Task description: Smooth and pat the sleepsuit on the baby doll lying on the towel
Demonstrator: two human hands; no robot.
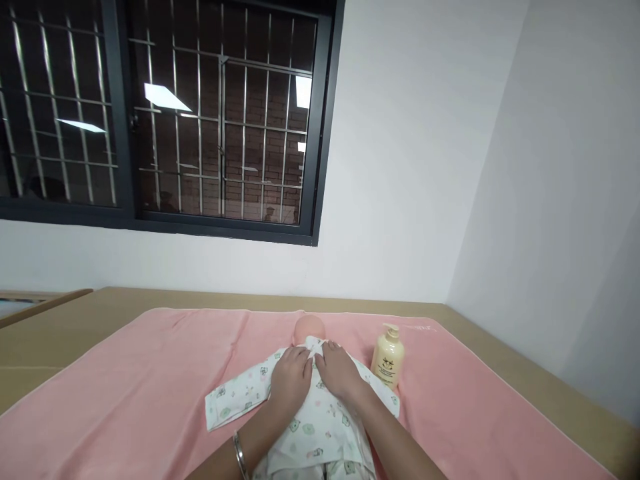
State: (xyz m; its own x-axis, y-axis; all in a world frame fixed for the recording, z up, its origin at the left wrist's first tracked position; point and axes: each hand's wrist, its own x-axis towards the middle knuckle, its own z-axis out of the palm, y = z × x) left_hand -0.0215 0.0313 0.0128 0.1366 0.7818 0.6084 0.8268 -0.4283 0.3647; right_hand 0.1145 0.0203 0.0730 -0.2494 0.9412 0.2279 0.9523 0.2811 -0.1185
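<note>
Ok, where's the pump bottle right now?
Head view: the cream pump bottle stands upright on the pink towel, just right of the doll and the right hand.

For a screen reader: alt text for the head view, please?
Left hand and right hand lie flat on the chest of a baby doll in a white garment, on a pink towel. A cream pump bottle stands beside the right hand; a barred window is above.
</note>
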